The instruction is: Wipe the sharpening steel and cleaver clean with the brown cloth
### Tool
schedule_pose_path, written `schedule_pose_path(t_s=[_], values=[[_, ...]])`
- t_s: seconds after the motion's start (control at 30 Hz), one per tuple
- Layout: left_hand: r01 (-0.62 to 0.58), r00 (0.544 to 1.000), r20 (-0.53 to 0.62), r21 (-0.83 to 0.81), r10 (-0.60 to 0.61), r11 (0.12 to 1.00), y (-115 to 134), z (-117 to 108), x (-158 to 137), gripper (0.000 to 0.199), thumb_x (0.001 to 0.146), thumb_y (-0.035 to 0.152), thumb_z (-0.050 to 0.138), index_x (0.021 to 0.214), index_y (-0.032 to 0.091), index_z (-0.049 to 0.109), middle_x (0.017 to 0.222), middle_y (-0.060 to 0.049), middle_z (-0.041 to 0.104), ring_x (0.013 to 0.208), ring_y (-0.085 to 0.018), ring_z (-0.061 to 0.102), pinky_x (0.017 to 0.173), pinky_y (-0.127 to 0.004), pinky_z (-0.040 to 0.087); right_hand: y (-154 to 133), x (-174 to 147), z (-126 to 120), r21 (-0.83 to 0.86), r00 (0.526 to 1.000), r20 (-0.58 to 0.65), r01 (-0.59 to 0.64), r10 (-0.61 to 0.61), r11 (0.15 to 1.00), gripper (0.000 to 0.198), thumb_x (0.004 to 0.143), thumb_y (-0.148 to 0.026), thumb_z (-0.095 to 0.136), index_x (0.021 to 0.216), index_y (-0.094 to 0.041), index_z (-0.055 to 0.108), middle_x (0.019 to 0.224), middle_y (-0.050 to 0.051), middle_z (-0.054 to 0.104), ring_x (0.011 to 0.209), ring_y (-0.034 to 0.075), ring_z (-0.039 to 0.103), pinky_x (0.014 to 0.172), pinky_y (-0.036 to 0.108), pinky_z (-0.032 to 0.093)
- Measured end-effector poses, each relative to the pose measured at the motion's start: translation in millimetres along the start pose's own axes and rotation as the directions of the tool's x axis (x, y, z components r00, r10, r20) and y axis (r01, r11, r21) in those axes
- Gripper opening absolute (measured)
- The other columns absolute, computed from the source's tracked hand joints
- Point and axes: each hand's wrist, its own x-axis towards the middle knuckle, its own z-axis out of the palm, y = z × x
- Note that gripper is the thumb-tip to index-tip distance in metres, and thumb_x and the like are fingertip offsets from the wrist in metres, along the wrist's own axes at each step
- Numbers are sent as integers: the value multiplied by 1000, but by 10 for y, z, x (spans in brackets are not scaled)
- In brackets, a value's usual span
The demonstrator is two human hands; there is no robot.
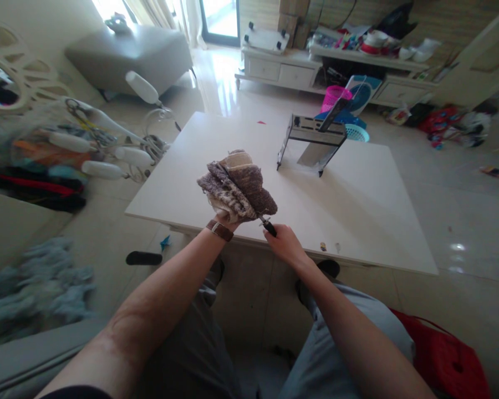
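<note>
A brown and cream terry cloth is bunched above the front edge of the white table. My left hand grips it from below, with most of the fingers hidden by the folds. In my closed right hand is the black handle of what looks like a sharpening steel. Its thin metal shaft, with a small crosspiece, runs into the cloth, which hides the rest. Farther back on the table stands a knife stand, with a black handle sticking up and a broad blade hanging inside.
A small gold-coloured piece lies near the table's front edge, and a red scrap near its far edge. Left of the table is a lamp-like fixture with white shades. Behind the stand are a pink basket and a low cabinet.
</note>
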Motion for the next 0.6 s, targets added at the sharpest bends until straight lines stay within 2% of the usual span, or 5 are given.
schedule_pose_path(t_s=[0.17,0.33,0.47,0.6], values=[[93,996,9,-29,-92,995,-64,105,-77,60,100,47,23,143,24,57,124,-12,72,128,-35,59,105,-64,45,-4,0,9,15,1000,-8,-27,27,1000,30,93,-31,53,74,-15,69,68,7,66,59,14,48,59,27,26],[24,1000,-8,-61,-24,998,-87,206,-122,72,97,63,15,138,26,62,115,-9,75,119,-36,63,105,-64,45,-2,2,19,10,998,10,-60,60,998,28,93,-30,53,81,-14,72,74,10,70,63,16,54,60,27,28],[-5,1000,19,-60,6,998,-60,253,-164,67,98,60,16,139,30,60,108,-7,77,109,-33,68,104,-63,46,15,13,38,16,998,10,-55,55,998,27,93,-31,53,82,-15,71,75,10,70,65,17,57,61,27,29],[14,1000,26,-51,-13,999,-44,237,-181,66,98,61,19,139,28,59,114,-9,76,119,-35,63,106,-62,45,9,10,26,28,999,17,-51,50,998,26,93,-31,53,81,-15,71,73,9,68,63,16,54,60,27,28]])
